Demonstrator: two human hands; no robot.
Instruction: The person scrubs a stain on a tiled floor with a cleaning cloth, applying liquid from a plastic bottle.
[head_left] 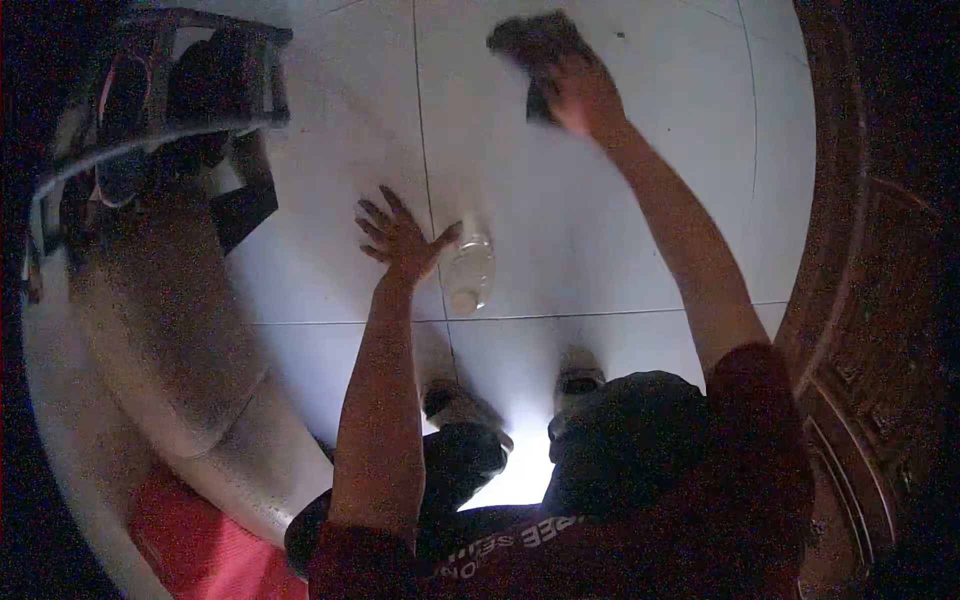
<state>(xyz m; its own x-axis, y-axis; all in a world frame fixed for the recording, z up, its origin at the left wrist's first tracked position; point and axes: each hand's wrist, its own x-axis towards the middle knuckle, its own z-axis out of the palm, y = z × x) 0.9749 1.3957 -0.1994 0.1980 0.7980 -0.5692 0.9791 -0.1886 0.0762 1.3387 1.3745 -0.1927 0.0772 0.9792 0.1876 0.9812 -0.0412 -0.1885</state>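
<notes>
Knees [560, 440] are folding in a crouch over the tiled floor [650, 260]. Right hand [580, 95], at one o'clock, is gripping a dark cloth [535, 45], apparently wiping. Left hand [400, 238] is pressing flat, fingers splayed and empty, seemingly for support, beside a clear bottle [470, 272] lying near centre.

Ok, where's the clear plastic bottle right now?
The bottle lies on the white tiled floor near the middle of the head view, just beside the left hand, short of the right hand.
</notes>
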